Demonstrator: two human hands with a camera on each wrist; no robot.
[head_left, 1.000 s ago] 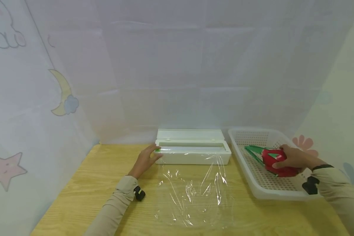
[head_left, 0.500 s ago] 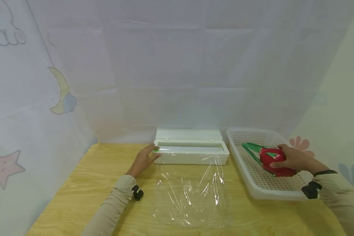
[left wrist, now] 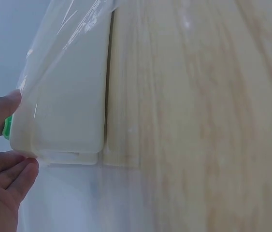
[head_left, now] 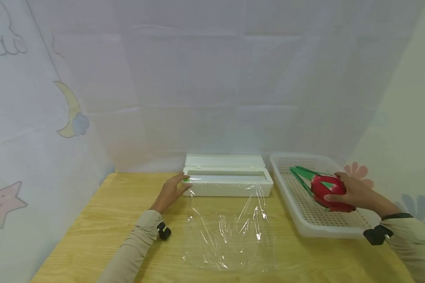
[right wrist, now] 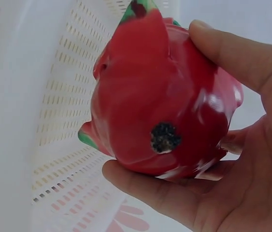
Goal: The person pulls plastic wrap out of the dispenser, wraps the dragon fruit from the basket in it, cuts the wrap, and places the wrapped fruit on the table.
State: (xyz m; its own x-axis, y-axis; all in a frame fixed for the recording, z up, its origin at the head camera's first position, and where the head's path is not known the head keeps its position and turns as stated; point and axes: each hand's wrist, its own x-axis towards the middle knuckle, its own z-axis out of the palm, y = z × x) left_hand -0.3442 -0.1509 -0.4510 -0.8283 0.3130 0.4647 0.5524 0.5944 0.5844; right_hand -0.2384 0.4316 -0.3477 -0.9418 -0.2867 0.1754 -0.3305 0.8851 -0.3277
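My left hand (head_left: 170,192) grips the left end of a long white cling film box (head_left: 230,189). Its thumb and fingers sit round the corner in the left wrist view, close to a small green piece (left wrist: 7,126). The lid (head_left: 224,161) stands raised at the back. From the box, a clear sheet of cling film (head_left: 230,232) runs forward over the table. My right hand (head_left: 361,192) holds a red dragon fruit (right wrist: 145,101) with green-tipped scales, thumb on one side and fingers on the other. In the head view the fruit overlaps the white perforated basket (head_left: 301,224).
The wooden table (head_left: 102,220) carries the box, film and basket. Behind it hangs a pale sheet (head_left: 198,78). A wall with cartoon drawings borders the left side. Black wrist cameras (head_left: 164,231) sit on both sleeves.
The right hand shifts slightly with the dragon fruit, and more of the red fruit shows. The left hand stays at the box end. The whole head view drifts slightly.
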